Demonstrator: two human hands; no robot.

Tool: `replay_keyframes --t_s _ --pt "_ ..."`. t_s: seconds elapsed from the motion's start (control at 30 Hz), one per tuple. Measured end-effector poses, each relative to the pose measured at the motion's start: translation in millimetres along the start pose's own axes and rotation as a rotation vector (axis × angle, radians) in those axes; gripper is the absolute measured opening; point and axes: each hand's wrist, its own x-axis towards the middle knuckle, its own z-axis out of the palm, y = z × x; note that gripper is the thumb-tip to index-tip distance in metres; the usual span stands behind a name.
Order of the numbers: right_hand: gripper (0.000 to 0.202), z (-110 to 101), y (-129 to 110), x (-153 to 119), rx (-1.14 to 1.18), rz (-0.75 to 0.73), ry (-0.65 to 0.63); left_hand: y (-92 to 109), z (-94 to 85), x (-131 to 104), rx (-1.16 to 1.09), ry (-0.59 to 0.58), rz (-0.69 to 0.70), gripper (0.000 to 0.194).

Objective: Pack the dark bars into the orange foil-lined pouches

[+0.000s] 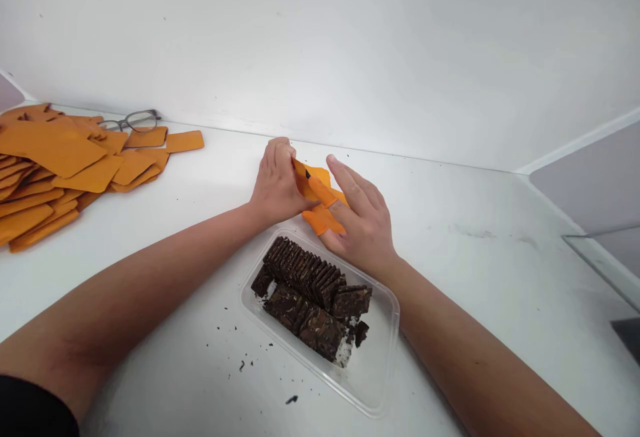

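Observation:
Just beyond the plastic tub, my left hand (279, 183) pinches an orange packet (320, 173) by its left edge. My right hand (363, 217) is at the packet's right side, with orange covers on its thumb and index finger and the other fingers stretched out. A small dark bit shows between the packet and the covered index fingertip. The clear tub (383, 383) holds a row of thin dark brown squares (305, 267) standing on edge, with more squares lying flat in front of them.
A large heap of orange packets (60, 150) lies at the far left, with eyeglasses (143, 120) on its back edge. Dark crumbs (292, 399) are scattered on the white table (190, 370). A white wall rises behind.

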Motion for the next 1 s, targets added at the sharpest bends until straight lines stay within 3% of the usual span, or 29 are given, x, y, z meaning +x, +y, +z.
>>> replay_keyframes --t_s 0.27,0.47,0.57,0.73,0.9,1.0 --pt "0.040 1 10 -3 0.016 0.012 -0.030 2 1.5 0 0.001 -0.004 -0.039 0.079" --pt "0.051 -1 7 -5 0.084 0.236 0.095 9 3.4 0 -0.055 0.011 -0.049 0.090" --pt "0.037 -2 7 -5 0.113 0.284 0.095 14 4.8 -5 -0.100 -0.027 -0.037 0.086" --pt "0.014 -2 7 -5 0.142 0.322 0.133 16 5.7 -10 -0.158 -0.072 0.036 0.072" --pt "0.021 -4 7 -5 0.137 0.375 0.138 15 -0.9 -3 -0.194 -0.019 0.145 0.077" --pt "0.023 -4 7 -4 0.145 0.378 0.135 16 -6.4 2 -0.240 -0.064 0.210 0.073"
